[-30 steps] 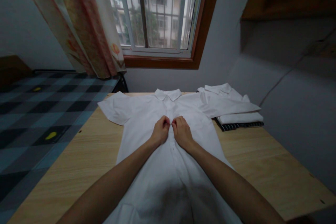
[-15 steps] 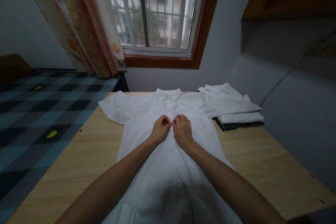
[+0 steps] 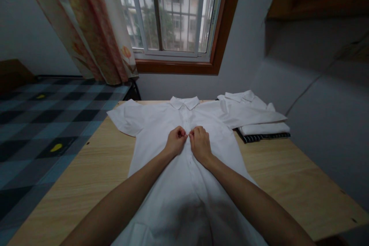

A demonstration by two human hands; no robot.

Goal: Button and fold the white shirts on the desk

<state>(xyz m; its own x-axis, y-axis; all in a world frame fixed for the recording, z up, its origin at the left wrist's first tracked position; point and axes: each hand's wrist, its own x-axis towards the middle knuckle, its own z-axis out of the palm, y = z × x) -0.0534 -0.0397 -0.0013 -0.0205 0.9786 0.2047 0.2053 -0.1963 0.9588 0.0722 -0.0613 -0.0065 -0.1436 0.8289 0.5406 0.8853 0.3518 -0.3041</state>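
A white short-sleeved shirt (image 3: 150,134) lies face up and spread flat on a wooden table (image 3: 95,173), collar toward the window. My left hand (image 3: 175,142) and my right hand (image 3: 200,143) meet at the shirt's front placket, just below the collar. Both hands are closed in a pinch on the fabric edges at the button line. The button itself is too small to make out.
A stack of folded white shirts (image 3: 253,117) on a dark striped garment (image 3: 265,137) sits at the table's far right. A bed with a checked cover (image 3: 43,123) is on the left. A curtain (image 3: 86,27) and window are behind, a grey wall on the right.
Both hands stay pinched at the placket and have crept slightly up toward the collar. The shirt lies as before.
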